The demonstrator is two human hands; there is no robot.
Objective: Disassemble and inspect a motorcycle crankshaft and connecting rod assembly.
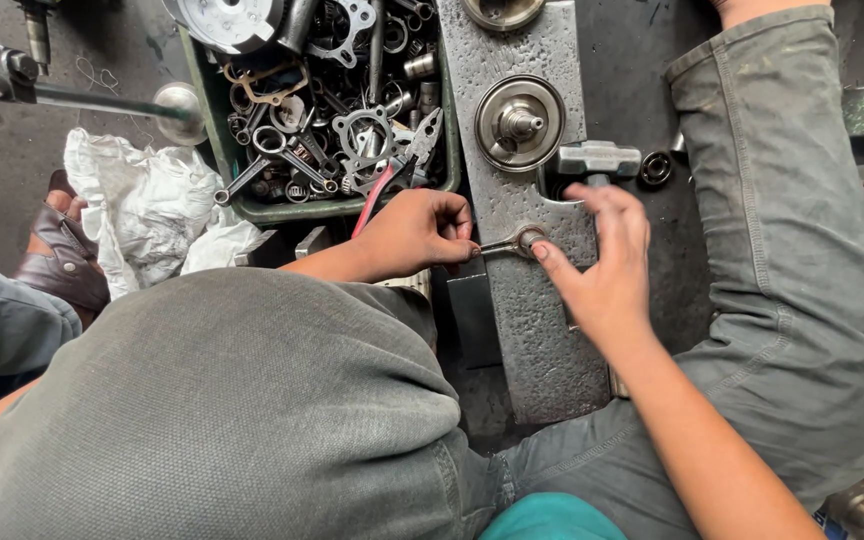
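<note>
My left hand point(414, 233) is closed around a thin metal tool point(497, 245) whose tip meets a small metal ring point(528, 240) lying on a long grey steel block point(537, 330). My right hand point(604, 262) lies over the handle of a steel-headed hammer point(598, 158), its fingers slightly blurred and its thumb touching the ring. The hammer head points away from me, beside a round flanged part point(520, 122) on the block. Both hands work between my bent knees, which are in grey trousers.
A green tray point(252, 210) at the top holds several spanners, gaskets, gears and pliers. Crumpled white plastic point(142, 205) lies to its left. A small bearing point(655, 168) rests right of the hammer. Another person's sandalled foot point(64, 250) is at the left edge.
</note>
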